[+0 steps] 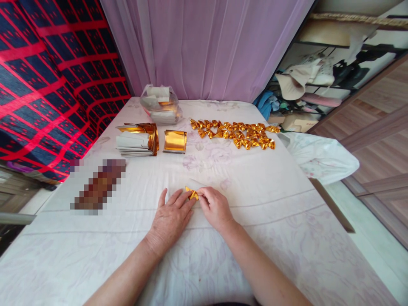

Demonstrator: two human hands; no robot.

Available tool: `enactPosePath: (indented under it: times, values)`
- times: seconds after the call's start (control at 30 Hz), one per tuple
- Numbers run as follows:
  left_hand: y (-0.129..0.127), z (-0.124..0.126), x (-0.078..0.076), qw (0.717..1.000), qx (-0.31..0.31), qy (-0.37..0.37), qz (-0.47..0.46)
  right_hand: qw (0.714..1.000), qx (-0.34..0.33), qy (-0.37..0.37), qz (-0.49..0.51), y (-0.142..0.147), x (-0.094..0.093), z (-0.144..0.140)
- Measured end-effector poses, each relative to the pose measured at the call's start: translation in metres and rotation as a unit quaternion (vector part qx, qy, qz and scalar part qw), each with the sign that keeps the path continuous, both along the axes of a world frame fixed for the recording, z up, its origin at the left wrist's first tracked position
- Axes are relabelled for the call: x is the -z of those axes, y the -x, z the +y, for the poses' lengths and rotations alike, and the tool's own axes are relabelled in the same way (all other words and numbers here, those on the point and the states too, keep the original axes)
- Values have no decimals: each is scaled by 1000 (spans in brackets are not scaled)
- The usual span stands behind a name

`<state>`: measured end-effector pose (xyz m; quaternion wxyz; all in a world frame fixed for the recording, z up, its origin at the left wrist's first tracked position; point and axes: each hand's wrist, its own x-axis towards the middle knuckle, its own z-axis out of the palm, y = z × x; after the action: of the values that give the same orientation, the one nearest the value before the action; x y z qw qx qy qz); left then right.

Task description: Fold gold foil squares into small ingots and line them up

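1. The left hand (172, 216) lies palm down on the table, fingers spread apart; the little finger stands off to the side, and the fingertips nearest the other hand touch the left part of a small piece of gold foil (192, 195).
2. The right hand (216, 208) has its thumb and forefinger together, clamped on the right end of that foil, its other fingers curled in.
3. The foil is folded, with one pointed corner sticking up and away from the person; it sits at the near middle of the table, between the two hands.
4. A pale flowered cloth (270, 178) covers the table.
5. Beyond the left hand are a large fanned stack of foil sheets (135, 144) and, just beside it, a smaller stack (175, 141), gold side up.
6. Behind these, a clear plastic bag (161, 108) holds more sheets.
7. Farther right, many folded gold pieces (241, 127) lie in uneven rows.
8. Near the table's left edge is a reddish-brown item (100, 185), too blurred to identify.
9. A purple curtain (207, 51) hangs behind the table.
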<state>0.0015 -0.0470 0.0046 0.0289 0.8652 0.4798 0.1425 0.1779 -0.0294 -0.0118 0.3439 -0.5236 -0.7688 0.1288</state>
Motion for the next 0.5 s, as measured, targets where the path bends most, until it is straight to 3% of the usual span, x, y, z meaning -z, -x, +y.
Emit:
enactPosePath:
  times: [0.5]
  values:
    - [11, 1, 9, 997, 8, 35, -75, 998, 22, 56, -2, 6, -3, 0]
